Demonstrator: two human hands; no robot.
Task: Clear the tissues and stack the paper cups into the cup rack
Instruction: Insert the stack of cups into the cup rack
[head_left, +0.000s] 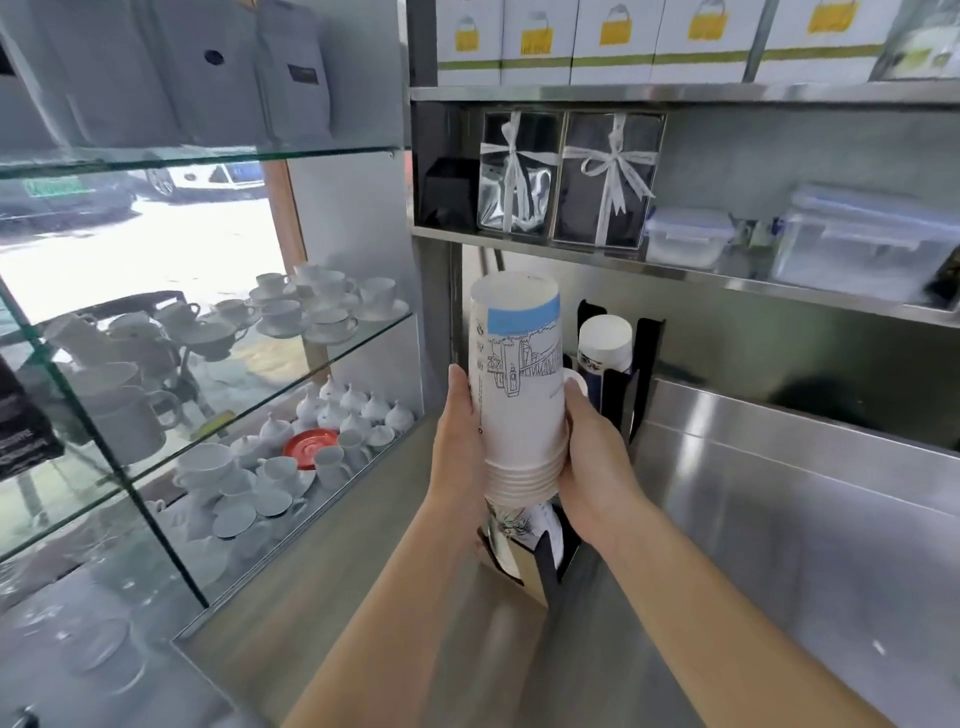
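A stack of nested white paper cups (517, 384) with a blue band and a line drawing stands upside down between my hands. My left hand (460, 447) presses its left side and my right hand (595, 457) wraps its right side. The stack hangs just above the black cup rack (550, 566), where another printed cup (519, 525) lies in the near slot. A second stack of cups (605, 345) stands in the rack's far slot (647, 358). No tissues are in view.
A glass cabinet (208, 395) of white teacups, saucers and a red saucer (310, 448) stands at left. Steel shelves (727, 270) above hold ribboned boxes and plastic containers. A steel counter (779, 545) stretches to the right.
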